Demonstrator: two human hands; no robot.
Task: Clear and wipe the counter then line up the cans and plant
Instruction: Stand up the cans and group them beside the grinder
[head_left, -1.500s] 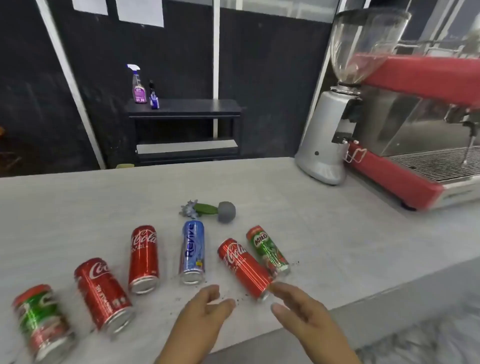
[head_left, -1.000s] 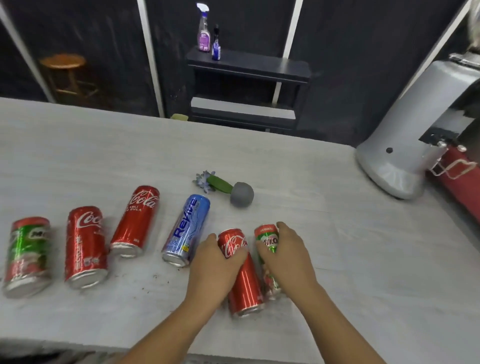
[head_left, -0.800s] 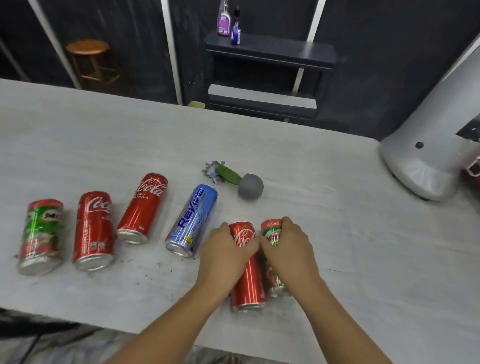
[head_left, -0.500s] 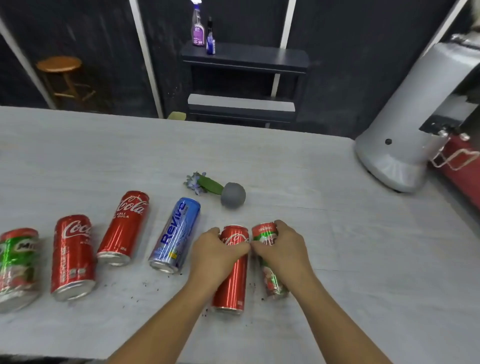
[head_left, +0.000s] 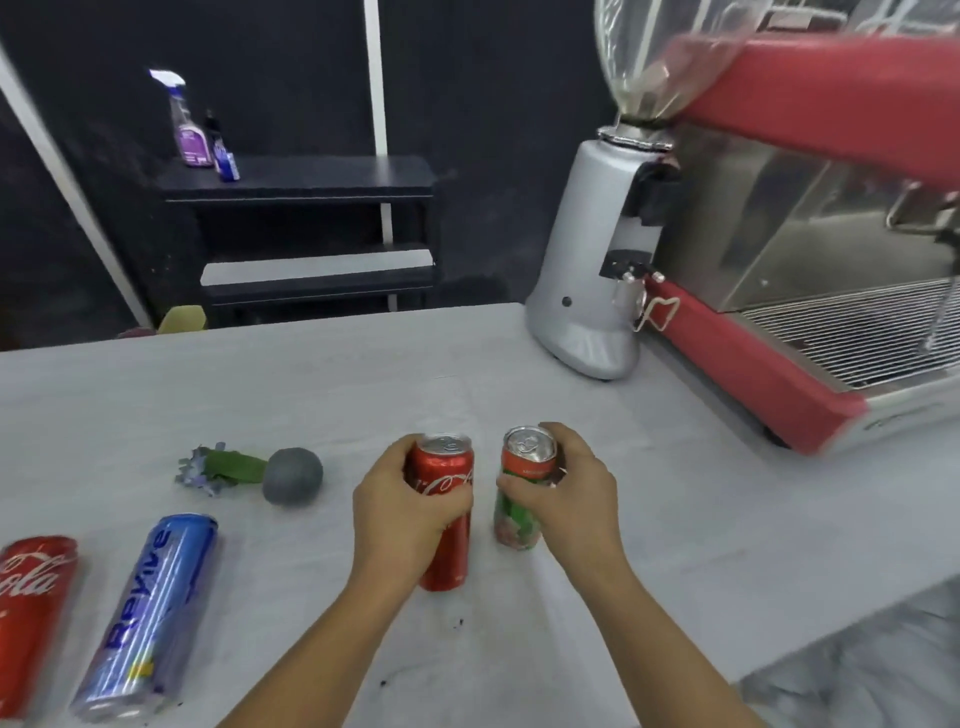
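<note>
My left hand (head_left: 402, 512) grips a red Coca-Cola can (head_left: 448, 540), held upright on the pale counter (head_left: 649, 519). Right beside it, my right hand (head_left: 569, 499) grips a green and red Milo can (head_left: 522, 480), also upright. The small plant (head_left: 260, 470) with a grey round pot, green leaves and pale blue flowers lies on its side to the left of the hands. A blue Revive can (head_left: 145, 616) and another red Coca-Cola can (head_left: 31, 613) lie flat at the lower left.
A silver coffee grinder (head_left: 597, 260) and a red espresso machine (head_left: 810, 270) stand at the counter's far right. Dark crumbs (head_left: 457, 622) dot the counter near its front edge. Beyond the counter a black shelf (head_left: 301, 182) carries a spray bottle (head_left: 184, 124).
Both hands closed round the two cans that lay flat and stood them upright, a little apart. The view swung right, so the leftmost cans have left the frame.
</note>
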